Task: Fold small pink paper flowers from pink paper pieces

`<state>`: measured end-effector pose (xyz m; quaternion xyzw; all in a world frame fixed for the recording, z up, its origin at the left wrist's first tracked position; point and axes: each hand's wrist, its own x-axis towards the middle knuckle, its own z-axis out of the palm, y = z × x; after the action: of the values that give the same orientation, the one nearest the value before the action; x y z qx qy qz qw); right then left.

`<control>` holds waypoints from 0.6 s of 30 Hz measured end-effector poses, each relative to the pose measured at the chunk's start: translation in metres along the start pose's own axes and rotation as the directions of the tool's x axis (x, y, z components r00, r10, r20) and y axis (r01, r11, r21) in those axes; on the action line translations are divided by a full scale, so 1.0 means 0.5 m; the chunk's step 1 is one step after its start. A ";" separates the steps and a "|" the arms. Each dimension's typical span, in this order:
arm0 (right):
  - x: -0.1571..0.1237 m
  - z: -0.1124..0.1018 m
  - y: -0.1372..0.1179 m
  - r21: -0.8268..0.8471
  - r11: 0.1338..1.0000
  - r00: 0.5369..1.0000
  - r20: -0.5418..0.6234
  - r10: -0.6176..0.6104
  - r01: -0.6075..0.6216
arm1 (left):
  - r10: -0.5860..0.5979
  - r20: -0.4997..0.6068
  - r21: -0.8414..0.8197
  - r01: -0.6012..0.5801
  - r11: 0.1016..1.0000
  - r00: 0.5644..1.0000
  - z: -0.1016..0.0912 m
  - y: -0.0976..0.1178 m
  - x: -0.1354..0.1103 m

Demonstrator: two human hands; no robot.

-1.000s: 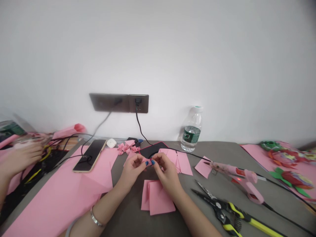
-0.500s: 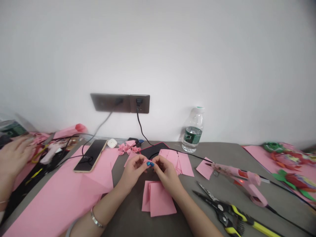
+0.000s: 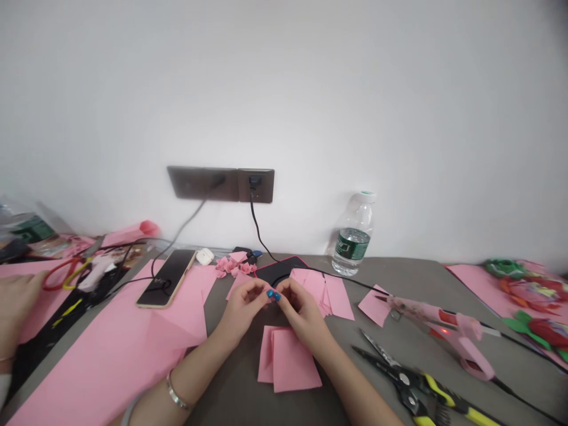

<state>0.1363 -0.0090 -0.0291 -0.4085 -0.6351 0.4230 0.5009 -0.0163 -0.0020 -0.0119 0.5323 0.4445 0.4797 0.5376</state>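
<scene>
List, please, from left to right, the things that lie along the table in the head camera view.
Red and yellow scissor handles → black smartphone → white earbud case → small pink paper flowers → water bottle → pink hot glue gun → red and green paper flowers

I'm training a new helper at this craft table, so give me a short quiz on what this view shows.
1. What do the left hand and right hand pinch between them?
2. True or false: the water bottle stands upright.
3. Which lies closest to the glue gun? A) the yellow-handled snips, B) the phone, C) the water bottle.

Key: 1. a small pink paper piece; 2. true; 3. A.
</scene>
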 end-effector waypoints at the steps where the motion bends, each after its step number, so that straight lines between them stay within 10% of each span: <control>1: 0.000 0.000 0.001 0.005 1.000 1.000 0.007 0.011 -0.011 | 0.002 0.011 0.003 -0.002 1.000 1.000 -0.001 -0.001 0.000; 10: 0.006 -0.007 0.014 0.093 0.995 0.993 -0.103 0.052 -0.043 | 0.056 -0.010 -0.050 -0.056 0.997 0.998 0.003 -0.007 -0.004; 18: 0.006 -0.007 0.011 0.119 0.989 0.995 0.045 0.085 -0.090 | 0.178 -0.023 0.025 -0.178 0.984 0.984 -0.005 -0.018 -0.004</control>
<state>0.1396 -0.0041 -0.0328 -0.3962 -0.5997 0.4903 0.4929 -0.0186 -0.0031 -0.0210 0.5700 0.4074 0.5273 0.4808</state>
